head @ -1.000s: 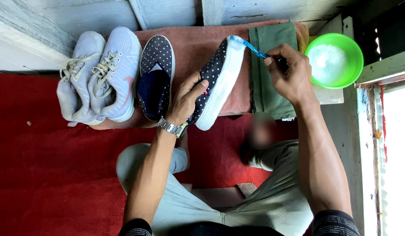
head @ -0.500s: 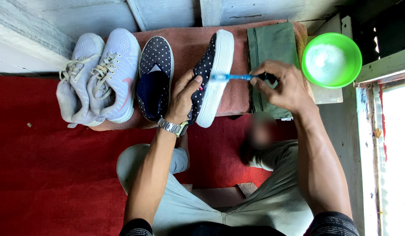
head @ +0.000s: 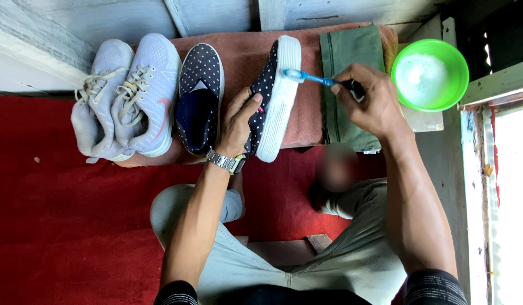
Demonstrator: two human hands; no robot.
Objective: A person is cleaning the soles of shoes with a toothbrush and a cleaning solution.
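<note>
Blue toothbrush (head: 310,77) in right-hand fingers (head: 351,85)

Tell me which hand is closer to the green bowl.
Right. The right hand, holding a blue toothbrush, is just beside the green bowl, on the side toward the shoes. The left hand is farther away, holding the tilted polka-dot shoe beyond the green cloth.

Red carpet (head: 64,226), grey plank wall (head: 216,14), bright window (head: 512,186)

My low bench (head: 306,121), draped in a reddish cloth (head: 244,53), carries two pale sneakers (head: 126,101), two dotted slip-ons (head: 200,96), a folded green cloth (head: 351,53) and a green bowl (head: 459,68).
</note>
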